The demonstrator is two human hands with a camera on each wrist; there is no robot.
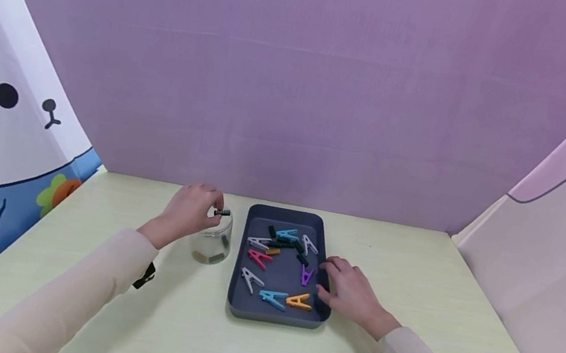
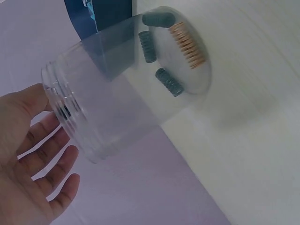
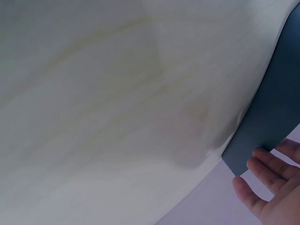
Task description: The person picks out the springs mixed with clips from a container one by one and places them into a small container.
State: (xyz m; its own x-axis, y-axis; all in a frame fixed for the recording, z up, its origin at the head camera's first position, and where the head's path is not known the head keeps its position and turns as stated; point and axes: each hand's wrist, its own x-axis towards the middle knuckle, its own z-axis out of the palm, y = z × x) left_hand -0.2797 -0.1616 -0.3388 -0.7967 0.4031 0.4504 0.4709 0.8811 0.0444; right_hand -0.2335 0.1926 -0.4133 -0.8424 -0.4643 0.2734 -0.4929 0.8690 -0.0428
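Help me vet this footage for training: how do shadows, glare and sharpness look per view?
Head: even light, soft shadows on the table near both sleeves; left wrist: dim and hazy, small glints at the threaded mouth of the jar; right wrist: dim, table streaks soft, a faint shadow beside the tray.

Purple cloth (image 1: 319,84) is hanging at 12 o'clock behind a pale surface (image 1: 412,269); cartoon-printed fabric (image 1: 14,136) is covering 9 o'clock.

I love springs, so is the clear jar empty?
No, the clear jar holds a little: an orange spring and dark springs lie at its bottom.
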